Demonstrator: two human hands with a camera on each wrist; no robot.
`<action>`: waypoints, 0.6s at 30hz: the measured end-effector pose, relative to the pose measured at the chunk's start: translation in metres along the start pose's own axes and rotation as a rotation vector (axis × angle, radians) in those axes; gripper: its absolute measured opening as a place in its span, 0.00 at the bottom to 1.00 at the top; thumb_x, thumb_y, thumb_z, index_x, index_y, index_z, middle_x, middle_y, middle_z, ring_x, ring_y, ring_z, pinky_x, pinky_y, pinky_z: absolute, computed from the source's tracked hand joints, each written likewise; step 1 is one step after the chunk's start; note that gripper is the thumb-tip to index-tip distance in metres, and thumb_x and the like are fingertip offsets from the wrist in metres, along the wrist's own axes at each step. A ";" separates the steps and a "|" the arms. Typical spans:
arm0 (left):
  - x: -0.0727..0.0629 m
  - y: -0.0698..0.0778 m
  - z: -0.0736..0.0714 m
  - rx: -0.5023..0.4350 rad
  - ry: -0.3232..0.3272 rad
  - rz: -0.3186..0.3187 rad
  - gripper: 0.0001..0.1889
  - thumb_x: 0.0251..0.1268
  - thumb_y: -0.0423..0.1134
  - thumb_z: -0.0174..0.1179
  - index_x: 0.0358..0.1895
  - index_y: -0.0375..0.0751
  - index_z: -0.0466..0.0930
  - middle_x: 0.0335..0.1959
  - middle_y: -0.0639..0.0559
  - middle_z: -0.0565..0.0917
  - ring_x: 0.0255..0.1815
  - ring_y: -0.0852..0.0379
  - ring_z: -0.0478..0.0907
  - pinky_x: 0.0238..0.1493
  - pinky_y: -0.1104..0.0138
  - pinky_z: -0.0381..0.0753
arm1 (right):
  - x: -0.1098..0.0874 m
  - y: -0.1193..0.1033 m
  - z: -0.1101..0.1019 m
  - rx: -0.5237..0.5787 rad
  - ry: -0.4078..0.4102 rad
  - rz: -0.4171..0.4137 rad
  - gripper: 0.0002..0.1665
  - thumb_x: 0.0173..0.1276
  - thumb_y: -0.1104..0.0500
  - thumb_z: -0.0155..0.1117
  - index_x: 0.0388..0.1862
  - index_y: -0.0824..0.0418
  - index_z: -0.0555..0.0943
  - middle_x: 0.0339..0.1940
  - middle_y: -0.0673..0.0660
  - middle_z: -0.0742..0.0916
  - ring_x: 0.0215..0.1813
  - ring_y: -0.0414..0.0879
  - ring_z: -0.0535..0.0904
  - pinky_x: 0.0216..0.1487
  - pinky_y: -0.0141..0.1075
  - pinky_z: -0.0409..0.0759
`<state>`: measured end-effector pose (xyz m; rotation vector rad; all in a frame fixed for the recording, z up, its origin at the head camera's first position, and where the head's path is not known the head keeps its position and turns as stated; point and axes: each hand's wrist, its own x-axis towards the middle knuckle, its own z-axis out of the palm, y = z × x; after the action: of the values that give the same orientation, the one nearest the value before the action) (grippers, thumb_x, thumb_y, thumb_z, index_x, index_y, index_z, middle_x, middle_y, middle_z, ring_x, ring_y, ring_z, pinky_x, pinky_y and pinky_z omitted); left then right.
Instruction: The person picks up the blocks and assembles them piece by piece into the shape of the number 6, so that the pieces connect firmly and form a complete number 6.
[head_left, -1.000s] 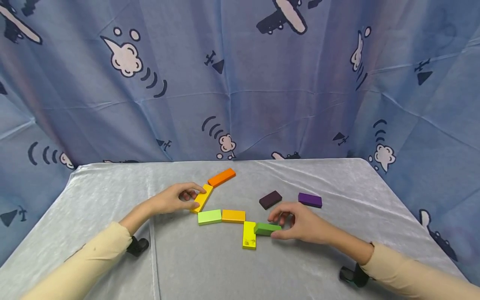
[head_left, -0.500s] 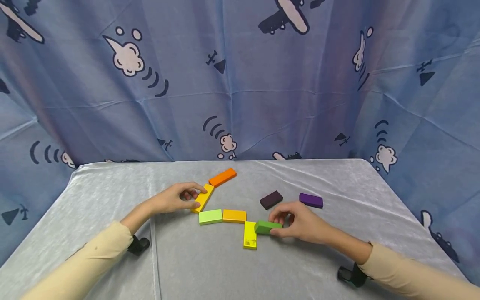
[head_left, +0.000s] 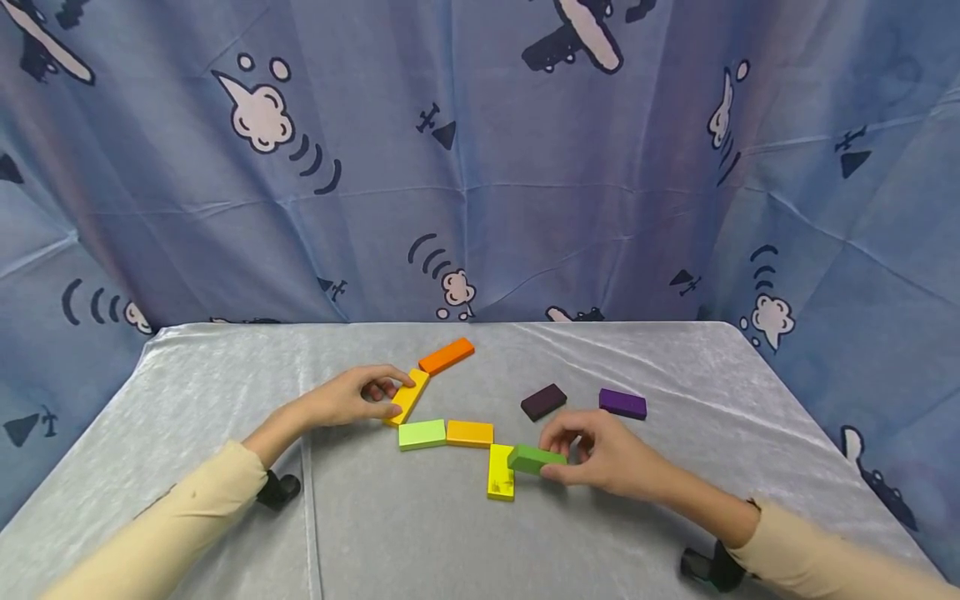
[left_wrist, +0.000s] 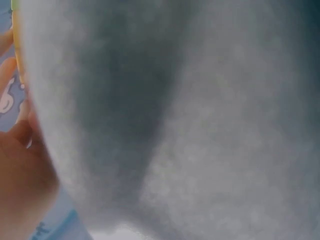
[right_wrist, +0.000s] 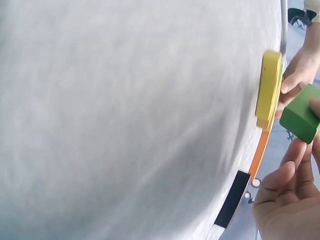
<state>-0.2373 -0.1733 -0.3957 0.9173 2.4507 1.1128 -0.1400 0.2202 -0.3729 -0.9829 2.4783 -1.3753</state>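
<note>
My left hand [head_left: 352,398] rests at a golden-yellow block [head_left: 409,398], index finger near its far end and thumb near its close end. That block's far end meets an orange block [head_left: 447,357]. A light green block [head_left: 422,435] and an amber block [head_left: 470,433] lie end to end close by. With thumb and fingers, my right hand [head_left: 611,454] pinches a green block [head_left: 536,460]; its left end is at the right edge of a bright yellow block [head_left: 500,482]. In the right wrist view the green block [right_wrist: 300,112] appears raised off the cloth.
A dark brown block [head_left: 543,402] and a purple block [head_left: 622,404] lie beyond my right hand. Grey cloth [head_left: 390,542] covers the table, with a blue patterned curtain [head_left: 495,233] behind it. The left wrist view is mostly blurred cloth.
The green block has tilted slightly, and my right hand has shifted a little with it. My left hand and the other blocks stay put; the head view drifts slightly.
</note>
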 end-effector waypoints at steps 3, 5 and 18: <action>0.000 0.001 0.000 -0.004 0.001 0.003 0.21 0.70 0.37 0.66 0.64 0.39 0.78 0.49 0.46 0.81 0.46 0.51 0.77 0.50 0.56 0.77 | 0.000 -0.002 0.005 0.016 -0.004 -0.019 0.10 0.61 0.57 0.79 0.39 0.52 0.86 0.34 0.48 0.85 0.35 0.46 0.78 0.30 0.33 0.77; 0.000 0.001 0.000 -0.008 0.002 0.009 0.21 0.70 0.37 0.66 0.64 0.38 0.78 0.49 0.46 0.81 0.46 0.50 0.77 0.50 0.56 0.77 | 0.001 -0.005 0.009 0.024 -0.006 -0.027 0.10 0.61 0.58 0.79 0.39 0.53 0.86 0.34 0.48 0.85 0.35 0.46 0.78 0.30 0.33 0.77; 0.001 -0.002 0.000 -0.010 -0.001 -0.010 0.22 0.69 0.38 0.67 0.65 0.41 0.78 0.49 0.48 0.81 0.46 0.51 0.77 0.51 0.56 0.77 | 0.007 -0.014 0.028 0.066 -0.007 -0.017 0.10 0.60 0.58 0.80 0.38 0.52 0.86 0.32 0.48 0.84 0.34 0.47 0.78 0.31 0.32 0.75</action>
<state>-0.2389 -0.1741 -0.3972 0.9020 2.4442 1.1196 -0.1274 0.1911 -0.3766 -0.9954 2.4085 -1.4453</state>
